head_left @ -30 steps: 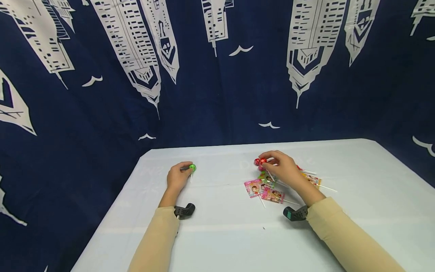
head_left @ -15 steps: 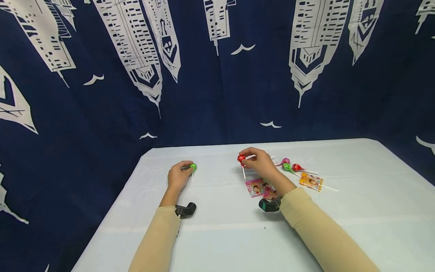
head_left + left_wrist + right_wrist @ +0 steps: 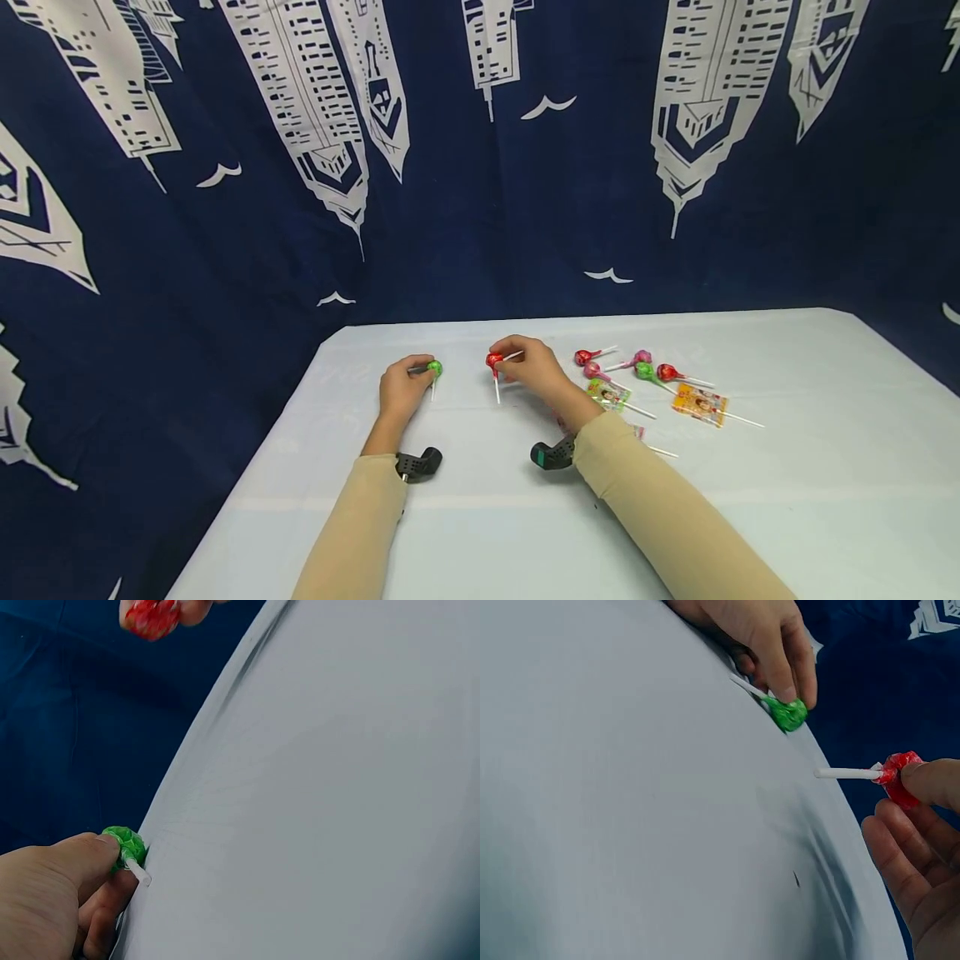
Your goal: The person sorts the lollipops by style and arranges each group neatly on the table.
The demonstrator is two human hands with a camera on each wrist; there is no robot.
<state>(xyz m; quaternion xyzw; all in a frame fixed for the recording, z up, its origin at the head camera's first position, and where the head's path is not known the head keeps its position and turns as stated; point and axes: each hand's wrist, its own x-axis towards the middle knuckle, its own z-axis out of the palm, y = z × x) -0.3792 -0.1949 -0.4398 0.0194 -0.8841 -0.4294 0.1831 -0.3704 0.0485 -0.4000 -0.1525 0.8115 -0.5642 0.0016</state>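
My left hand (image 3: 401, 390) pinches a green-wrapped lollipop (image 3: 435, 367) by its round head, its white stick pointing down. The left wrist view shows the thumb on the green wrapper (image 3: 126, 844). Across from it my right hand (image 3: 528, 369) holds a red-wrapped lollipop (image 3: 493, 360) between thumb and fingers, also stick downward. In the right wrist view the thumb presses on the red head (image 3: 900, 780) while the other fingers curve below. A second white stick (image 3: 513, 356) shows against the right fingers in the head view.
Right of the right hand lie several lollipops on the white table (image 3: 465, 517): red (image 3: 667, 372), pink (image 3: 642, 357) and green (image 3: 645, 371) round ones. Flat-wrapped ones, green (image 3: 607, 393) and orange (image 3: 701, 404), lie nearer. A pink packet is partly hidden by the right forearm. A dark blue curtain (image 3: 480, 225) hangs behind.
My right hand has moved left from the candy pile with the red lollipop, toward the left hand. The left hand keeps its hold on the green lollipop, nearly still.
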